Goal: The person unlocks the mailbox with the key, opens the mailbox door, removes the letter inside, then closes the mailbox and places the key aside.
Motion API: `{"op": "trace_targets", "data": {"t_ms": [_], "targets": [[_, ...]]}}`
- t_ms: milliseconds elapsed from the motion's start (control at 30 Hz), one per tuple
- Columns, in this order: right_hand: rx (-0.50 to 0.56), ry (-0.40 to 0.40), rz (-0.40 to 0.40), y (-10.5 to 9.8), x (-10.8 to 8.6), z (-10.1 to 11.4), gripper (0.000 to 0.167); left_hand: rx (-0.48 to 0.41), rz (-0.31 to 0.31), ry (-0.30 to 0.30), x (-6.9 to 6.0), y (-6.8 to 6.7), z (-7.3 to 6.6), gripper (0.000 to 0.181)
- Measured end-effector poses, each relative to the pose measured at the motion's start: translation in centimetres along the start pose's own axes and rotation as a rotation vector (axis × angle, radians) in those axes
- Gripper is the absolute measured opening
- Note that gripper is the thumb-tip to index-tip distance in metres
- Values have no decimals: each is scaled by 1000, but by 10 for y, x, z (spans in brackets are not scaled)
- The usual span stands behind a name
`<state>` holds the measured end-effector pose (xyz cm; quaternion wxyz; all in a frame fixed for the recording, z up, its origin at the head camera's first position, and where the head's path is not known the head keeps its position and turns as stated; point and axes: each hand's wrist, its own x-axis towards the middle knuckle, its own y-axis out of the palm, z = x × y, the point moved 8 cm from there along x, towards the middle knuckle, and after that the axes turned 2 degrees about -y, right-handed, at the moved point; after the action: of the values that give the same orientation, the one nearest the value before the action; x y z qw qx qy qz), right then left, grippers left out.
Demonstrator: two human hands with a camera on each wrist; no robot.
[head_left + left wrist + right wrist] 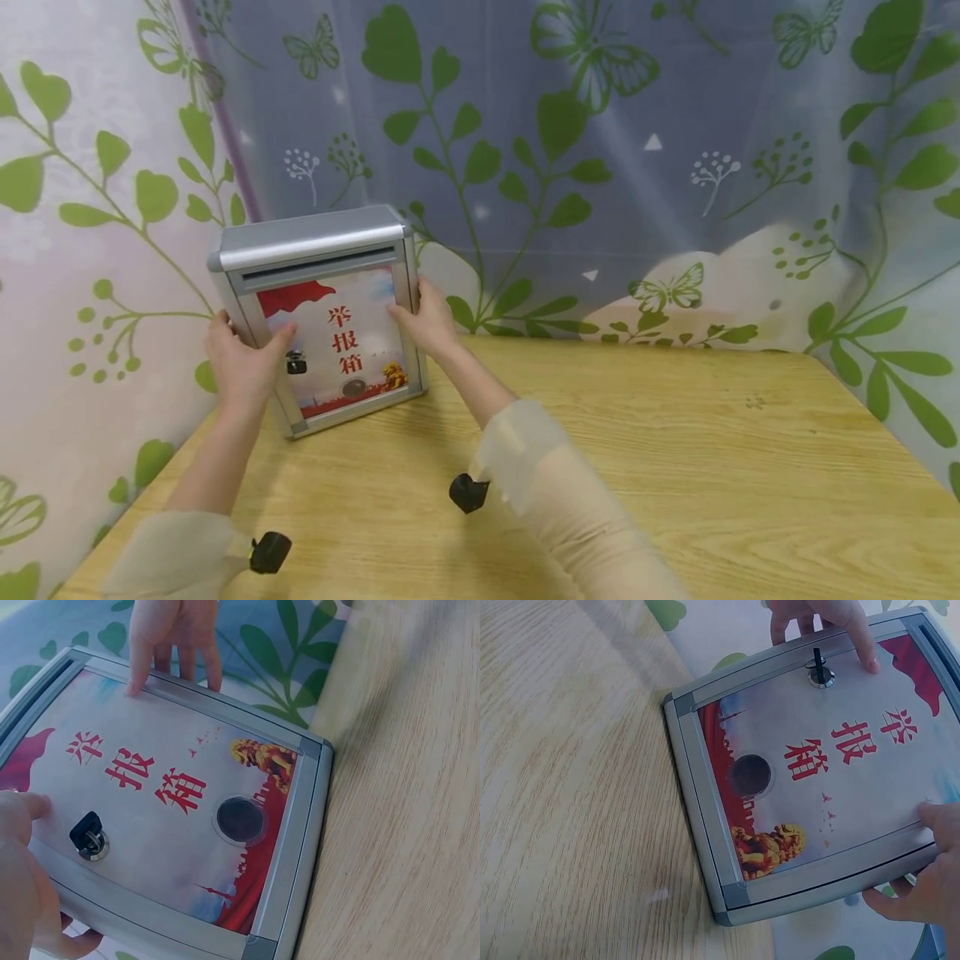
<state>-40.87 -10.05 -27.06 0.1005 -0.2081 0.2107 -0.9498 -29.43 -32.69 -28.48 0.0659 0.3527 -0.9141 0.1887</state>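
A silver metal drop box [345, 333] with a top slot and red Chinese characters on its front panel stands upright at the table's back left. A black-headed key [87, 829] sits in the lock on the panel's left side. My left hand [243, 362] grips the box's left edge, thumb on the front panel and fingers round the side. On the opposite edge my right hand [431, 321] holds it likewise, its thumb on the front frame. In the right wrist view both hands and the dark round window [750, 776] are visible. The box's back is hidden.
The box stands on a wood-grain table [675, 450]. Behind it and at both sides hangs a curtain [495, 208] printed with leaves and butterflies. Each sleeve carries a small black wrist camera [468, 493].
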Motion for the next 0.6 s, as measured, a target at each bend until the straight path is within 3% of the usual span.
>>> {"op": "trace_targets", "data": {"t_ms": [233,400,600], "targets": [[-23,-10,-15,-6,-2,-1,56,26,-14,43,-2,4,-6,83],[-34,-12,-4,-3,-6,-1,60,35,-13,22,-3,3,-4,82],[-52,-20,-8,-2,-7,-1,63,25,-28,39,-7,1,-6,77]]}}
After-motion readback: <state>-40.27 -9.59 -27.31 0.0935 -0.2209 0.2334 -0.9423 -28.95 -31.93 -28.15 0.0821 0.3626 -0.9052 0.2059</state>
